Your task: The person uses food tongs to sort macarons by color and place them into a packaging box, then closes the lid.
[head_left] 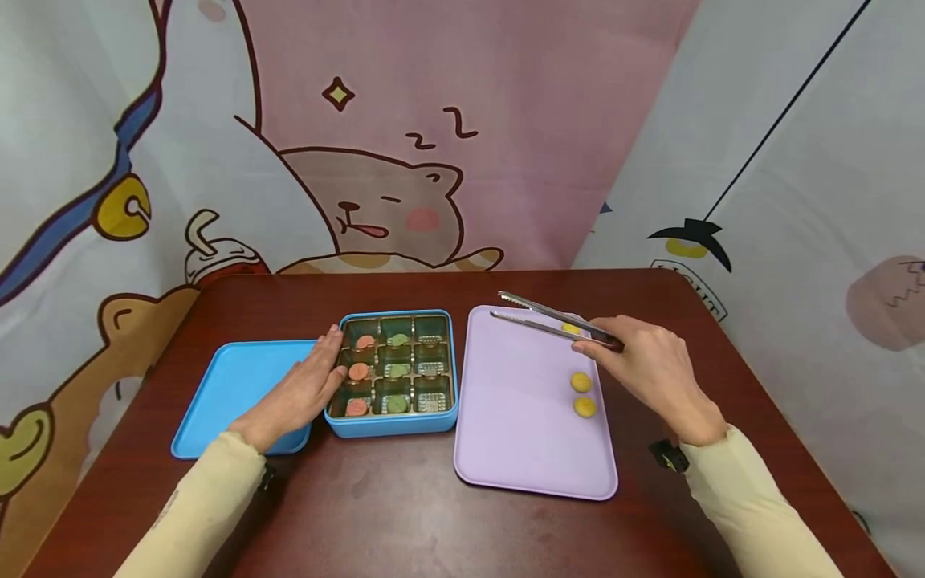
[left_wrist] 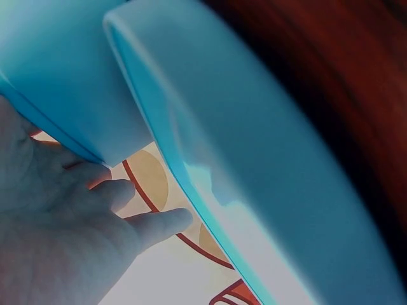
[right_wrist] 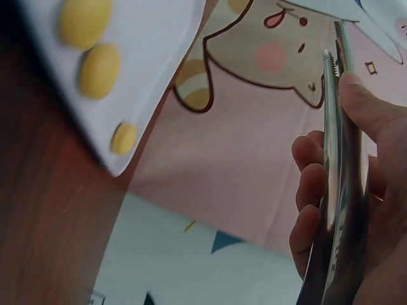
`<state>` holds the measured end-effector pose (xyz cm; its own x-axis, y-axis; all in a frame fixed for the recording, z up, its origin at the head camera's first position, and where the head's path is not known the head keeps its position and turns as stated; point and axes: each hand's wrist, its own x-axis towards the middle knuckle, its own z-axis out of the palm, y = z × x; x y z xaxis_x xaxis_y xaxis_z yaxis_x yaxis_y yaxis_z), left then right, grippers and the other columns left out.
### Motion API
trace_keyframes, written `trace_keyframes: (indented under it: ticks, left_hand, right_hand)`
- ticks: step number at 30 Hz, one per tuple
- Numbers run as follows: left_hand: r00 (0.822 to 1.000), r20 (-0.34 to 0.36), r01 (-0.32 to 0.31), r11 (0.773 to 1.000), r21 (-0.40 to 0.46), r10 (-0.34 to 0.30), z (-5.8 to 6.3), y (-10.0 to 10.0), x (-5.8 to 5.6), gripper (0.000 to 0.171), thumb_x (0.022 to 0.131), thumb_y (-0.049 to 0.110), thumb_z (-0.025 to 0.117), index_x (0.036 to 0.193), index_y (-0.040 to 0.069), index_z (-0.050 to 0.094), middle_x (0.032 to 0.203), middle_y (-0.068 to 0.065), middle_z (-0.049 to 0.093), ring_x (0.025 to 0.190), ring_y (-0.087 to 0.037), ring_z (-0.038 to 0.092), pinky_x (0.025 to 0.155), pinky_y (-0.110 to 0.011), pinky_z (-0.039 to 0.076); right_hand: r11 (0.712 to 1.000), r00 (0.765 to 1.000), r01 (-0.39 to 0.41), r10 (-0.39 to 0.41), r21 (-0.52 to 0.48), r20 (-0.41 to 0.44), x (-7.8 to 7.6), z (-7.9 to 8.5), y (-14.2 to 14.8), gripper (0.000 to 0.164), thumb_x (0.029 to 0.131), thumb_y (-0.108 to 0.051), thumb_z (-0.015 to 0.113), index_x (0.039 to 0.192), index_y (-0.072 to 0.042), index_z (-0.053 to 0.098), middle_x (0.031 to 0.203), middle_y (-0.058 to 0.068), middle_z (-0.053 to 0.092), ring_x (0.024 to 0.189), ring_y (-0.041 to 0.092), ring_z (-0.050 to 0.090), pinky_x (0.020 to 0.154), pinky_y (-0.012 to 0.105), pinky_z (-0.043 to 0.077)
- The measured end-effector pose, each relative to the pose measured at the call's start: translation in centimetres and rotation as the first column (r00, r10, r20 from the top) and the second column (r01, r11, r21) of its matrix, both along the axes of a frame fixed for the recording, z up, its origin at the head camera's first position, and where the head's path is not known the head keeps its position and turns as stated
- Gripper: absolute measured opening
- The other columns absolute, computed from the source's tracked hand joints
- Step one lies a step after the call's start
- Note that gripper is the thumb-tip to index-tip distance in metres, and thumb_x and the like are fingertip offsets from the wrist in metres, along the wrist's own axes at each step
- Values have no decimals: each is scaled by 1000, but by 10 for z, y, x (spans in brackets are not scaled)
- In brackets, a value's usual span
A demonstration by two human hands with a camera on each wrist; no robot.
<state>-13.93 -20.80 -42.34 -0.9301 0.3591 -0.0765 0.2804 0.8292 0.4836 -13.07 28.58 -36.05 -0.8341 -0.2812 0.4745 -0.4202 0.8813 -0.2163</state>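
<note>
My left hand [head_left: 307, 385] lies with fairly straight fingers against the left side of a blue box [head_left: 390, 425]. Inside the box is a gold divided insert; its left column holds pink round pieces [head_left: 358, 371] and its middle column green round pieces [head_left: 396, 404]. The right column shows only its ridged floor. My right hand [head_left: 654, 369] grips metal tongs [head_left: 542, 309] above the far part of a lilac tray [head_left: 520, 433]. The tongs' serrated tips are slightly apart, with nothing between them. Three yellow round pieces [head_left: 580, 382] lie along the tray's right side, the farthest partly behind the tongs.
A blue lid [head_left: 242, 385] lies on the table left of the box, partly under the left forearm. The dark reddish-brown table [head_left: 405, 506] reaches back to a cartoon-printed curtain [head_left: 542, 160].
</note>
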Motion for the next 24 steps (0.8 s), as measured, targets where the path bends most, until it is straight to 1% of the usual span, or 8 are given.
trace_keyframes:
  ticks: [5,10,13,15,20,24]
  left_hand:
    - [1000,0,-8,1000,0,8,0,-1,2,68,114,34,38,166,1,7,172,-20,4,157,-43,8,115,-75,17]
    - [1000,0,1,1000,2,-1,-1,-3,3,68,114,33,37,165,0,7,172,-21,3,157,-45,8,115,-75,17]
    - [1000,-2,4,1000,5,-4,-1,-3,2,68,114,34,38,166,1,7,172,-21,3,157,-45,8,115,-75,17]
    - [1000,-5,2,1000,8,-2,-1,-3,2,69,114,34,38,166,2,7,172,-21,4,157,-44,8,115,-74,17]
    - [1000,2,6,1000,4,-6,-1,-2,1,69,114,34,37,166,2,5,173,-19,2,157,-44,7,115,-74,16]
    - [1000,5,7,1000,6,-7,-1,-2,1,68,115,33,37,166,2,5,173,-19,2,157,-44,7,115,-74,16]
  right_hand:
    - [999,998,53,-53,-1,44,2,-7,19,41,82,-34,89,110,-6,77,85,5,71,58,14,49,44,29,36]
    - [994,989,111,-109,-6,99,2,-20,37,46,85,-41,86,113,-6,76,87,7,72,59,17,50,44,31,36]
    - [990,981,143,-142,-4,135,2,-26,48,51,86,-45,84,115,-4,74,88,11,72,59,19,50,44,31,36]
    - [987,976,158,-157,4,151,2,-30,55,54,87,-46,83,116,-1,73,89,13,72,60,20,51,44,31,37]
    - [980,964,196,-200,37,178,1,-36,67,55,88,-47,81,116,0,71,87,13,71,62,21,54,46,32,38]
    - [975,955,212,-222,69,196,1,-40,74,60,89,-50,80,117,2,71,92,19,73,63,23,55,46,32,39]
